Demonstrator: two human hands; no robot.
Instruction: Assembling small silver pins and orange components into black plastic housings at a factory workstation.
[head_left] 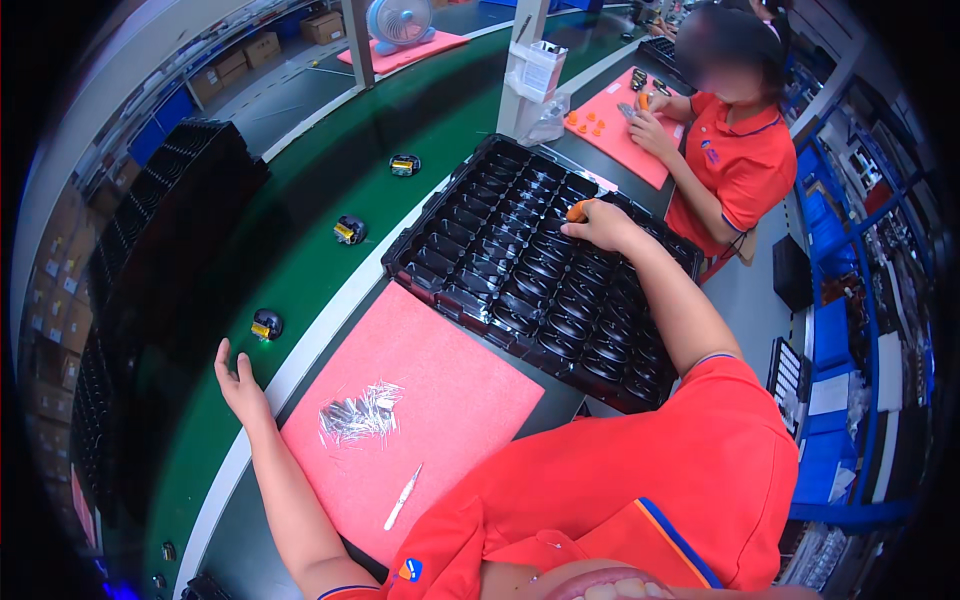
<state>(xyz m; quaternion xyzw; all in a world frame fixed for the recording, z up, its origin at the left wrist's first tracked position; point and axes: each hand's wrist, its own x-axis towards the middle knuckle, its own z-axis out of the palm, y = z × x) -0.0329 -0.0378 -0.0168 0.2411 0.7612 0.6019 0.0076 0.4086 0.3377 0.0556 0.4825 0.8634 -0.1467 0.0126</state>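
Note:
My right hand (607,226) is closed on a small orange piece (578,211), its fingers over the far part of a black compartment tray (428,284). Rounded black parts (562,345) fill many of the tray's nearer pockets. On the left, my left hand (243,388) reaches to the green conveyor belt with its fingers apart, holding nothing. Just beyond its fingertips sits a small black unit with a yellow part (267,325). Between my arms lies a pink foam mat (460,350), bearing a heap of thin metal pins (362,414) and a slim, pointed white tool (403,497).
More black units (349,230) stand spaced along the green belt (310,275). Stacked black trays (170,220) rise at its far side. A co-worker (740,160) sits at the right, handling an orange piece over another pink mat (640,150). A post (510,95) stands behind the tray.

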